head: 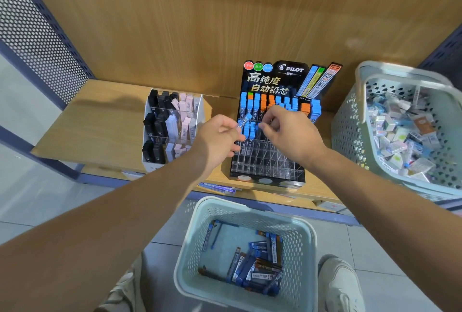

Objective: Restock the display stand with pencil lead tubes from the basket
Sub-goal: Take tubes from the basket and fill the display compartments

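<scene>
A black display stand (268, 161) with clear slots stands on the wooden shelf; its upper rows hold blue and orange lead tubes (277, 104), its lower slots are bare. My left hand (220, 139) pinches a blue-capped lead tube (244, 121) in front of the stand's left side. My right hand (287, 131) hovers over the middle slots with fingers curled, pinching a small blue-capped tube at its fingertips. On the floor below, a pale green basket (190, 249) holds several more lead tubes (255, 261).
A white organizer (197, 109) with black, grey and pink erasers stands left of the stand. A second pale basket (350, 121) full of mixed stationery sits on the shelf at right. Loose tubes (222, 188) lie at the shelf's front edge. Shoes flank the floor basket.
</scene>
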